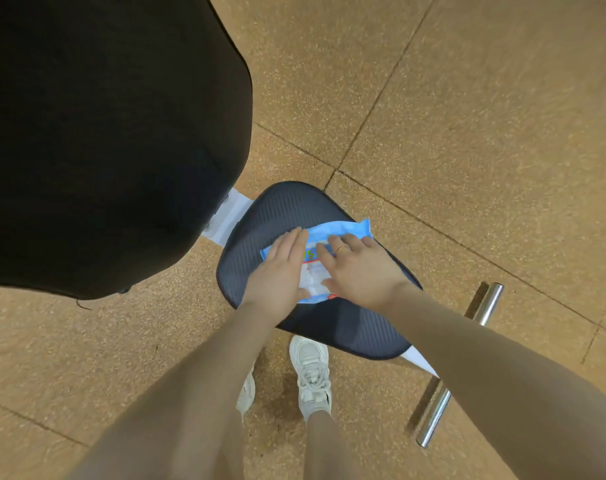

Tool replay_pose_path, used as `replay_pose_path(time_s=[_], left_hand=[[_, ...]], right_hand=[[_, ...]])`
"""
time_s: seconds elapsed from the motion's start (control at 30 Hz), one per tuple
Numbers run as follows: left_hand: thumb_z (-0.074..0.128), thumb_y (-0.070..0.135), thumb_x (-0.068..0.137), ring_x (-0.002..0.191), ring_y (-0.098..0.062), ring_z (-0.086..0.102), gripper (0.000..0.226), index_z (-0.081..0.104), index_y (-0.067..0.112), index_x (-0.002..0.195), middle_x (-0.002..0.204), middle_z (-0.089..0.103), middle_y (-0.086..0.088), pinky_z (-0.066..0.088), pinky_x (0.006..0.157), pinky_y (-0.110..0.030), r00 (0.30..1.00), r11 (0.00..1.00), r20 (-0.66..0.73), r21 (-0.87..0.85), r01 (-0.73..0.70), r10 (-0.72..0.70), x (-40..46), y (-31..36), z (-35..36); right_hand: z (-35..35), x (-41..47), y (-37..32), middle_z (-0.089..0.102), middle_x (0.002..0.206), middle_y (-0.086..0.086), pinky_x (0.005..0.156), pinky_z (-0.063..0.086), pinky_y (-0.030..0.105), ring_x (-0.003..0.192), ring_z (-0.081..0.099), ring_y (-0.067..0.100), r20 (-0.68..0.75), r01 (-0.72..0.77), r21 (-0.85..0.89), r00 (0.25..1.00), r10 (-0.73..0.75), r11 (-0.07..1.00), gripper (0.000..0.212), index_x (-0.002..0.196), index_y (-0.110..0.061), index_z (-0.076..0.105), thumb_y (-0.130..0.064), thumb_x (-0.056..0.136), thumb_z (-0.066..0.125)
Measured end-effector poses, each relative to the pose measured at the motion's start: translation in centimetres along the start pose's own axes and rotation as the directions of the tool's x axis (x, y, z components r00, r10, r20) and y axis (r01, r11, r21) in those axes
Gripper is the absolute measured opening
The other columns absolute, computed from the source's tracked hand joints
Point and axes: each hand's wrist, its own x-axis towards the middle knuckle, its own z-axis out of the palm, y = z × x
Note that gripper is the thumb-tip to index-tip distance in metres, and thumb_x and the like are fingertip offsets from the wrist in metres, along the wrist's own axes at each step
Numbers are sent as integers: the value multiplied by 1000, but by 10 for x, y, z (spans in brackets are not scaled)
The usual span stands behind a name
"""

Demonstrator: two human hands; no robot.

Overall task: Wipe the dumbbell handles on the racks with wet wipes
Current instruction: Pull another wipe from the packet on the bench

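Wipes pack (332, 237) lies on the ribbed seat pad (246, 244), mostly hidden under both hands. Left hand (280, 268) flat on its left end, right hand (360, 268) flat on the right; neither grip closes on it. Print unreadable. Big black pad (104, 133) crowds the left. Open floor (467, 116) to the right; chrome bar (443, 403) near the feet.

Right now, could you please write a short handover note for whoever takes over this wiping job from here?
Left hand: fingers straight, lying flat on the wet wipes pack.
Right hand: also flat on the pack, fingers relaxed, ring on one finger.
The pack lies on the dark bench seat pad, between both hands.
Done: nothing visible; no wipe is out yet.
Left: open the pack, pull a wipe, go to the racks and wipe the dumbbell handles. No rack or dumbbell is in view.
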Motion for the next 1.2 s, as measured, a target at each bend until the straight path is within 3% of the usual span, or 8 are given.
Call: replay_pose_path(time_s=[0.13,0.23,0.37,0.43,0.53,0.63,0.8,1.2], left_hand=[[74,28,75,133,-14,32,112,-12,27,146,148,25,6,45,90,-33,1000,996,17,-82,-20,22,7,-3,-9],[75,30,75,117,-19,51,114,-16,29,144,146,32,3,48,81,-33,1000,989,6,-149,4,-4,5,-5,-10],[65,39,82,115,-20,51,109,-32,40,131,156,-8,3,48,75,-28,997,997,9,4,-73,73,2,-8,-6],[64,41,82,106,-20,55,104,-32,49,121,155,-15,5,44,67,-27,995,995,21,32,-99,98,4,-10,-5],[67,40,79,104,-20,54,105,-22,43,134,155,-3,8,42,65,-29,996,996,28,25,-84,84,6,-13,-4],[68,39,79,113,-20,50,102,-9,32,146,153,4,9,46,70,-31,998,997,11,14,-70,70,8,-15,-1],[65,39,82,121,-17,43,91,0,39,145,153,2,8,44,72,-26,994,994,18,34,-104,103,9,-19,1],[64,38,82,118,-18,44,91,-1,42,144,153,3,6,41,69,-24,995,994,9,35,-103,102,8,-20,5]], right_hand=[[-18,3,16,63,101,3,54,39,28,91,62,24,-102,-13,111,994,25,994,40,108,-14,60,-40,96,32],[-22,6,18,45,120,7,65,34,30,108,50,25,-177,-193,361,946,270,912,41,117,-11,49,-44,97,35],[-23,9,1,52,85,3,63,32,30,80,53,26,-13,-400,812,715,699,425,28,104,-9,40,-31,93,51],[-24,9,-7,51,77,2,63,33,30,72,51,23,87,-342,908,720,689,243,17,96,-9,40,-20,92,53],[-13,7,-13,57,105,10,73,36,31,94,55,27,8,-251,735,932,363,629,16,103,-5,55,-14,90,53],[-6,10,-10,58,109,12,70,46,33,94,58,30,-76,-134,469,979,191,873,35,105,-7,64,-10,72,73],[-7,5,-2,63,70,2,38,36,18,53,59,17,-142,-45,307,986,92,951,47,63,-14,69,-13,20,88],[-5,13,-10,60,65,-2,41,40,20,57,59,17,-150,-129,305,972,182,944,34,54,-13,67,-14,27,87]])
